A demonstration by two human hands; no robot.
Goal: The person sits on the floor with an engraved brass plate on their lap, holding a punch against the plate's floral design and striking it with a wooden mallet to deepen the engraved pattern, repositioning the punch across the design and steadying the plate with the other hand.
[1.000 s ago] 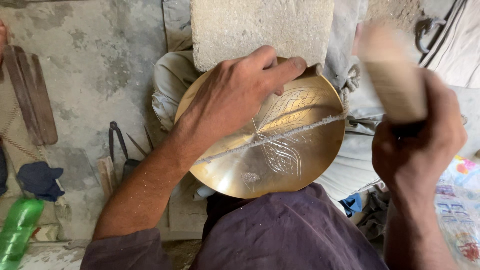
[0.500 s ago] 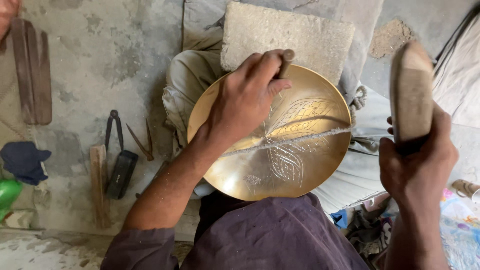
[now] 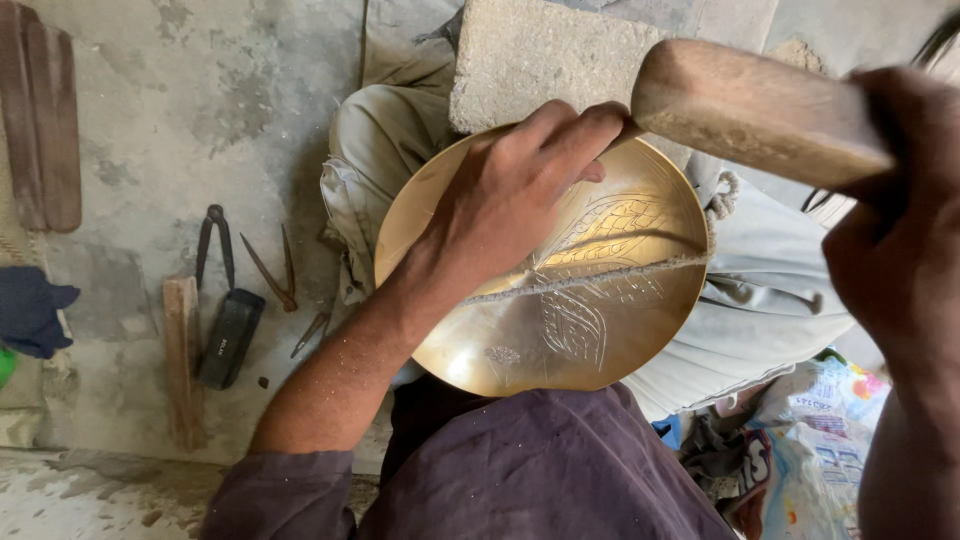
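One camera only, worn on the person's head, looking steeply down at the lap, close in (the brass plate fills mid-frame), floor to the left, no second view to compare.

Worn grey concrete floor stained in patches, lit by soft even daylight, rough grey stone block set on it, dark brown wooden slats laid at the left edge, scattered dust seen along the bottom.

Black pliers and wooden stick on concrete floor — blue cloth, printed plastic bags
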